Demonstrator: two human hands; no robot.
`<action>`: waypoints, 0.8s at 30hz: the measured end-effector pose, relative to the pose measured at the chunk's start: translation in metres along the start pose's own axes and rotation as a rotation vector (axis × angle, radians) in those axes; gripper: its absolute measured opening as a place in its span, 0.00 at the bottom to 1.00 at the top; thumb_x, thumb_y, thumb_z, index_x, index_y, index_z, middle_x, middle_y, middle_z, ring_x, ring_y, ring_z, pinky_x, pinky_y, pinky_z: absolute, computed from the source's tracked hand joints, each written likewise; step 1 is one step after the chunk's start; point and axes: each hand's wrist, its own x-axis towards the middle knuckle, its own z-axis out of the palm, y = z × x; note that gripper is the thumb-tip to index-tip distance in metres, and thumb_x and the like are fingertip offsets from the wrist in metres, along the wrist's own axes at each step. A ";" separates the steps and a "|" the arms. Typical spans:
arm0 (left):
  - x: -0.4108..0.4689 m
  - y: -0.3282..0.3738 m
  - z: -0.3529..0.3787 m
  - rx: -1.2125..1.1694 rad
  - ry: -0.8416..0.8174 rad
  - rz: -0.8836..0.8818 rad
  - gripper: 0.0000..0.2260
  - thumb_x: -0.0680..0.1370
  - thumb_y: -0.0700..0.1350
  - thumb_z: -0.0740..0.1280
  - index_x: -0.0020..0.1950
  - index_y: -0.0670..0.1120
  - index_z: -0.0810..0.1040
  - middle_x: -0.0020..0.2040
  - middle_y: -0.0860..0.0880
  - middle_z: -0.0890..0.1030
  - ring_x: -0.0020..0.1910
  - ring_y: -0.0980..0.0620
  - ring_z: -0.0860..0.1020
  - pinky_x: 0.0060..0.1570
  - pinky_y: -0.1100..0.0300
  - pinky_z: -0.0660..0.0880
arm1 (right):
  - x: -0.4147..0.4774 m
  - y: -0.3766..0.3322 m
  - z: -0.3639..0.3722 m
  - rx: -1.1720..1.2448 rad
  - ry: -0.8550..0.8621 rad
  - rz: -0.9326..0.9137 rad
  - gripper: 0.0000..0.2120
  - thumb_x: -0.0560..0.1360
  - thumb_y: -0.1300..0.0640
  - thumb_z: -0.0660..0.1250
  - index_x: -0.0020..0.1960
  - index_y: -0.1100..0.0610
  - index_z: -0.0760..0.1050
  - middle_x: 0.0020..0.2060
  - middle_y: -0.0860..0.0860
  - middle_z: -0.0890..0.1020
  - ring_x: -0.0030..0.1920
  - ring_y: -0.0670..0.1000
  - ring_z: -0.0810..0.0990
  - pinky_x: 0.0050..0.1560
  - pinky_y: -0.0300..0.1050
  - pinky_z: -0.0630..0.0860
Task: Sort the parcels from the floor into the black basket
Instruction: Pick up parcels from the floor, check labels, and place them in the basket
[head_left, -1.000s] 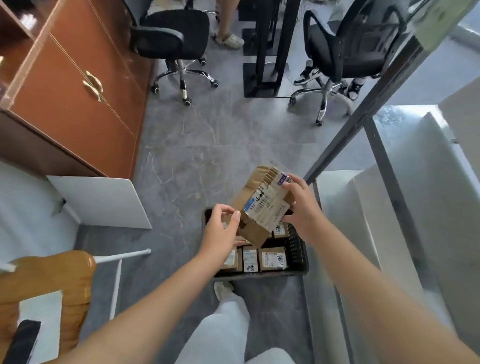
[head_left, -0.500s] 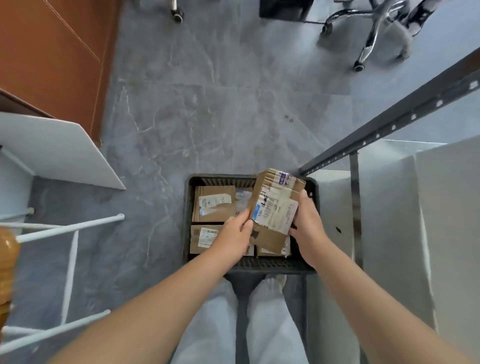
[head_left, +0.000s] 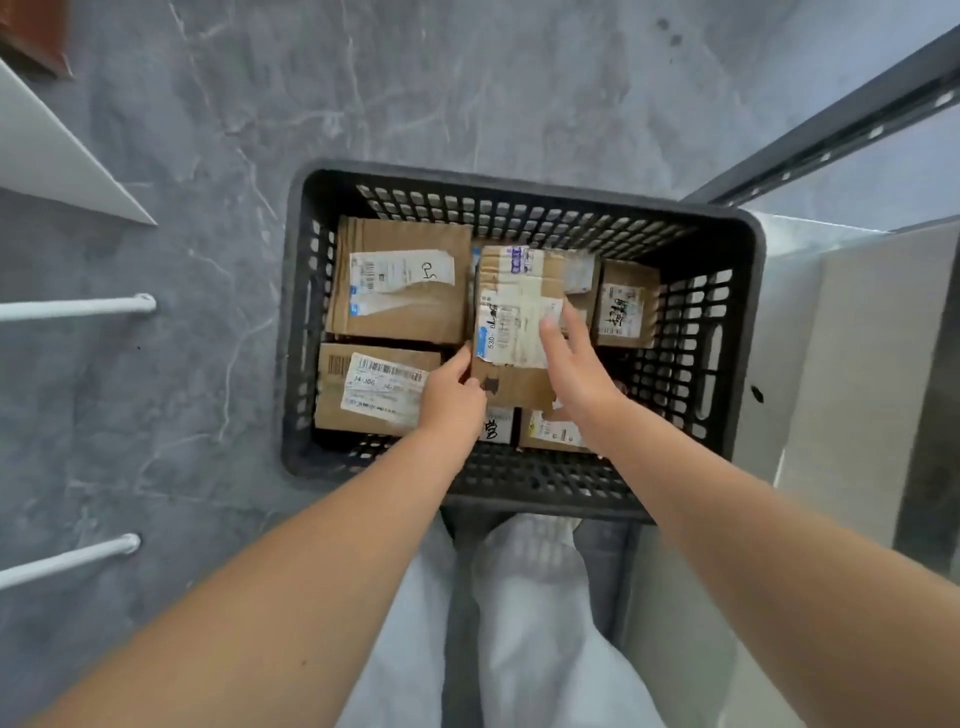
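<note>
Bright, soft daylight, strongest on the right, where the pale panel (head_left: 857, 364) is nearly washed out. The floor (head_left: 467, 78) carries a faint sheen but no hard glare. Shadows are soft: dark inside the basket (head_left: 519, 179) along its walls and on the floor beneath its near rim. Print on the top parcel (head_left: 511, 332) is slightly smeared. Wide-angle distortion swells the forearms (head_left: 311, 597) toward the bottom edge, and the corners are soft.

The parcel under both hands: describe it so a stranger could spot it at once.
Look in the black basket on the floor. The parcel sits mid-basket, over smaller boxes. Only it is handled: left hand holds its near-left edge, right hand lies flat on its white label.
</note>
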 end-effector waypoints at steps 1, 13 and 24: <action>0.006 -0.005 0.003 -0.012 0.024 0.002 0.24 0.83 0.35 0.55 0.75 0.56 0.68 0.67 0.54 0.75 0.44 0.60 0.75 0.35 0.73 0.74 | 0.009 0.004 0.003 -0.013 -0.009 -0.003 0.25 0.85 0.46 0.50 0.79 0.43 0.48 0.64 0.40 0.67 0.59 0.40 0.64 0.59 0.41 0.63; 0.057 0.009 0.029 -0.139 0.459 -0.091 0.12 0.75 0.33 0.71 0.53 0.45 0.75 0.61 0.45 0.76 0.46 0.52 0.76 0.35 0.71 0.67 | 0.069 0.000 0.017 -0.210 0.021 0.001 0.38 0.79 0.71 0.51 0.79 0.40 0.48 0.72 0.46 0.70 0.57 0.46 0.73 0.38 0.31 0.71; 0.028 0.046 -0.007 0.282 0.274 -0.001 0.19 0.80 0.56 0.63 0.58 0.40 0.74 0.50 0.44 0.81 0.45 0.46 0.82 0.44 0.52 0.79 | 0.026 -0.028 0.014 -0.486 0.246 -0.081 0.30 0.82 0.60 0.56 0.79 0.57 0.46 0.74 0.56 0.61 0.64 0.58 0.73 0.60 0.54 0.75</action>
